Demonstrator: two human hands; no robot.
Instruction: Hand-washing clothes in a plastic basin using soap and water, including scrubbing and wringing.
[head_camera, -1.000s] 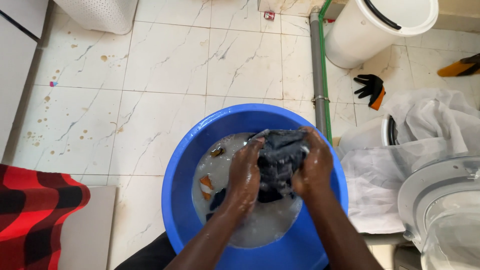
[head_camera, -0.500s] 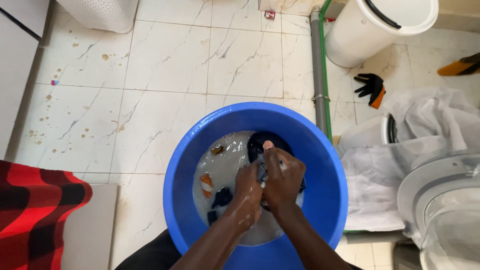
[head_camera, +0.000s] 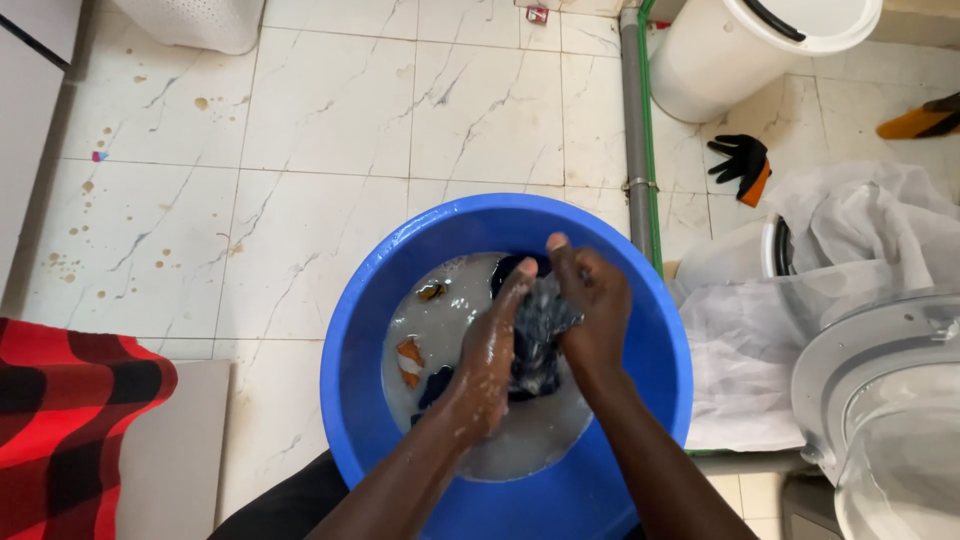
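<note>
A round blue basin (head_camera: 380, 300) stands on the tiled floor, holding cloudy soapy water. Both my hands are inside it, pressed together around a dark wet garment (head_camera: 540, 318). My left hand (head_camera: 492, 355) grips the cloth from the left, wet and soapy. My right hand (head_camera: 592, 308) clutches the same bunch from the right, fingers curled over it. More dark cloth lies under the water, and an orange-and-white scrap (head_camera: 410, 360) floats at the left of the water.
A white bucket (head_camera: 740, 50) stands at the top right, beside a grey pipe (head_camera: 632, 120) and a green hose. A black-and-orange glove (head_camera: 742, 160) lies on the tiles. White sheer fabric (head_camera: 840, 240) is heaped at the right. A red-and-black checked cloth (head_camera: 70, 420) lies at the lower left.
My hands have shifted on the dark garment, rubbing it between them; the bunch is gathered tighter and held a little higher in the basin than a second ago.
</note>
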